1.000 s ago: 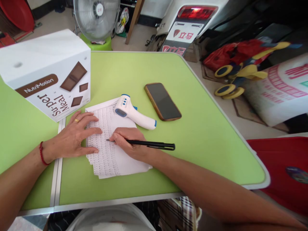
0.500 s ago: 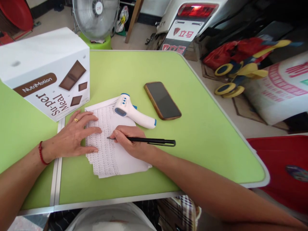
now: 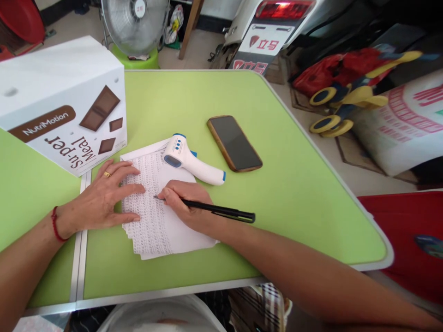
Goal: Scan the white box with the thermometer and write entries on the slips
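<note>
Our left hand (image 3: pixel 104 198), spread and grasping nothing, should press the paper sheets (image 3: pixel 152 226) flat on the tabletop (image 3: pixel 294 198); our right hand (image 3: pixel 188 190), pinching the black pen (image 3: pixel 221 210) over them, should stay light. We cannot read the tiny writing; the white thermometer (image 3: pixel 198 167) hides part.

**Bright Table, Dark Corner**

Soft light makes the green table (image 3: pixel 297 203) look bright, but it is darker at 8 o'clock, beside the left arm (image 3: pixel 27 256). At 1 o'clock a red lamp (image 3: pixel 284 9) has a shiny spot. The corner at 2 o'clock is almost black. The sack (image 3: pixel 408 127) at 3 o'clock looks stretched and a bit blurry. The tiny writing (image 3: pixel 145 207) on the paper (image 3: pixel 188 237) is too fuzzy to read. Where the light comes from is hard to tell.
</note>
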`<state>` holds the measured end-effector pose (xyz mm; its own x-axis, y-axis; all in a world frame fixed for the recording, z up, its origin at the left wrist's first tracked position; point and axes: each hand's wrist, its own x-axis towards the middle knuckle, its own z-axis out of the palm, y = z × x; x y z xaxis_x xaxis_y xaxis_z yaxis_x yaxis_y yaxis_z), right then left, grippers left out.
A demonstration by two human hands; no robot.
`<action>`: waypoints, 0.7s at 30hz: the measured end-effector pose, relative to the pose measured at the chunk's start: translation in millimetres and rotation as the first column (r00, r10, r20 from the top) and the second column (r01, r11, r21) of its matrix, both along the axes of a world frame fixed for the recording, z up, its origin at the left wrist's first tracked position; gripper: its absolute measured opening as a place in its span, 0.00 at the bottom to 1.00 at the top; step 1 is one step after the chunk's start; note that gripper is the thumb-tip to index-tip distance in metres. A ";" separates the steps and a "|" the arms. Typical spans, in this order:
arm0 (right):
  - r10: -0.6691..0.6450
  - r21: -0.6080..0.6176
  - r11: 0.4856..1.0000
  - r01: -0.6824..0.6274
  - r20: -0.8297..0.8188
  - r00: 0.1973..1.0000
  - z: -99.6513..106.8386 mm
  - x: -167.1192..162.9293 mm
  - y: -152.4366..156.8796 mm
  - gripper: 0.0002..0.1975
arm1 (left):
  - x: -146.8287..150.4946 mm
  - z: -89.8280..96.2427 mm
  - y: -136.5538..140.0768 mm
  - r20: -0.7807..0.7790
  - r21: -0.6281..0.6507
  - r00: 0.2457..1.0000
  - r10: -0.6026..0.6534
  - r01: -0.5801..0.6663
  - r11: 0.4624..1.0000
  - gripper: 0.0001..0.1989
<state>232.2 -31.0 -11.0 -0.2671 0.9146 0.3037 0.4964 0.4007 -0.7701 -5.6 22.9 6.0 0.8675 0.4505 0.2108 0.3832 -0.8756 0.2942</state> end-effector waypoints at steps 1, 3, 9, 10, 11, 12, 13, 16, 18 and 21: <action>0.002 0.009 1.000 -0.002 0.008 1.000 -0.1 0.3 -0.1 0.18 | 0.0 0.2 -0.1 0.000 -0.003 1.000 0.001 -0.001 1.000 0.22; 0.007 0.012 1.000 -0.007 0.004 1.000 -0.7 0.9 0.0 0.18 | 0.1 0.6 -0.3 -0.001 -0.011 1.000 0.000 0.000 1.000 0.22; 0.051 -0.032 0.998 -0.054 -0.082 0.995 -1.3 1.1 0.8 0.18 | 0.3 0.7 -0.8 0.012 -0.014 1.000 -0.001 0.001 1.000 0.22; 0.042 -0.037 0.998 -0.046 -0.095 0.995 -0.7 1.2 1.0 0.18 | 0.3 0.6 -1.0 0.015 -0.012 1.000 -0.003 0.003 1.000 0.21; 0.027 -0.040 0.999 -0.031 -0.104 0.994 0.1 1.4 1.1 0.17 | 0.2 0.6 -1.2 0.016 -0.011 1.000 -0.002 0.003 1.000 0.21; 0.008 -0.036 0.999 -0.012 -0.110 0.994 0.8 1.7 1.2 0.17 | 0.1 0.6 -1.5 0.016 -0.011 1.000 -0.002 0.002 1.000 0.21; -0.011 -0.031 0.999 0.007 -0.112 0.994 1.4 2.0 1.2 0.17 | 0.1 0.7 -1.8 0.014 -0.012 1.000 0.001 -0.001 1.000 0.22; -0.029 -0.019 0.999 0.027 -0.070 0.997 0.7 3.3 0.9 0.18 | -0.1 1.2 -2.5 0.011 -0.011 1.000 0.006 -0.006 1.000 0.21; -0.022 -0.003 1.000 0.022 -0.012 1.000 -1.7 3.9 0.3 0.19 | -0.1 1.9 -2.9 0.010 -0.011 1.000 0.012 -0.011 1.000 0.21; -0.009 0.028 1.000 0.007 0.071 0.997 -5.8 4.3 -0.3 0.19 | 0.4 2.6 -3.2 0.005 -0.005 1.000 0.017 -0.017 1.000 0.20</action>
<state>236.5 -31.3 -16.7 -0.2812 0.9084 0.3093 0.5528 0.4168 -0.7216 -5.2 19.7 8.6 0.8587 0.4660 0.2133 0.3963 -0.8677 0.3002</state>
